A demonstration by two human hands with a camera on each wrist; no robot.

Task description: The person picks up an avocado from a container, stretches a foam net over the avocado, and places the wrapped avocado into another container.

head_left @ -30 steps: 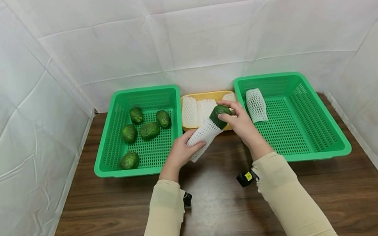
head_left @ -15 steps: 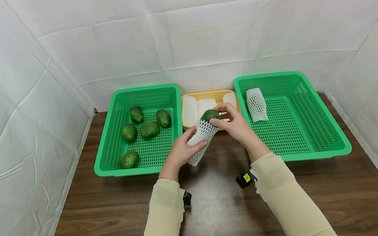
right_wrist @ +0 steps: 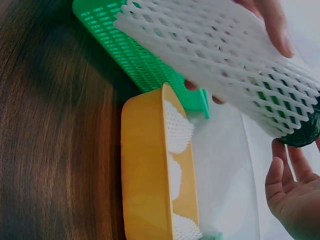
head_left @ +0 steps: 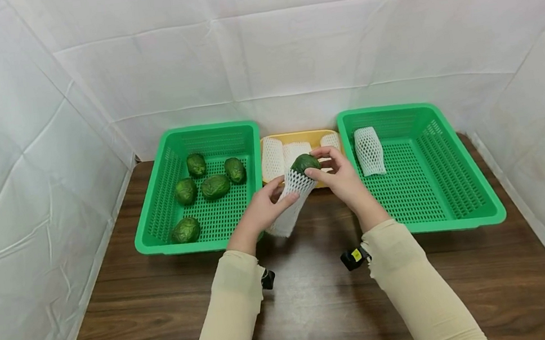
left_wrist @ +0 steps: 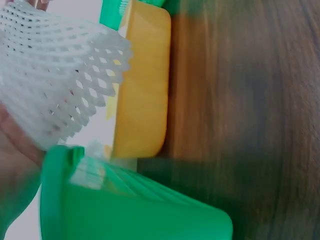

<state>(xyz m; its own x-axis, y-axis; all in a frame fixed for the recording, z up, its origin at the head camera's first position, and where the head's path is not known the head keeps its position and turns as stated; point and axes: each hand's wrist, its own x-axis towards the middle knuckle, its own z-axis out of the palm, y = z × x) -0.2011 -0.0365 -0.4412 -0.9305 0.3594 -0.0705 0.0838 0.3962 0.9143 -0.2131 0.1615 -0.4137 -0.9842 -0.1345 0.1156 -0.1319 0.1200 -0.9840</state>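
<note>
Above the table in the head view, a dark green avocado (head_left: 305,162) sits partly inside the mouth of a white foam net sleeve (head_left: 293,204). My left hand (head_left: 261,211) grips the sleeve around its middle, thumb on the near side. With thumb and fingers my right hand (head_left: 344,179) holds the avocado's bare upper end. In the right wrist view the net (right_wrist: 215,55) stretches over part of the avocado (right_wrist: 304,131), and my right hand (right_wrist: 297,200) is at its exposed end. The sleeve's loose lower end (left_wrist: 95,70) fills the left wrist view's upper left.
A green basket (head_left: 205,246) on the left contains several avocados (head_left: 215,187). Between the baskets stands a yellow tray (head_left: 299,134) of foam sleeves (head_left: 273,158). The right green basket (head_left: 448,225) contains one bulging white net sleeve (head_left: 369,151). White sheeting surrounds the wooden table (head_left: 315,312).
The avocado and sleeve have shifted left and tilted more upright, and the net covers more of the fruit. My left hand has moved slightly up the sleeve; my right hand has followed the avocado left.
</note>
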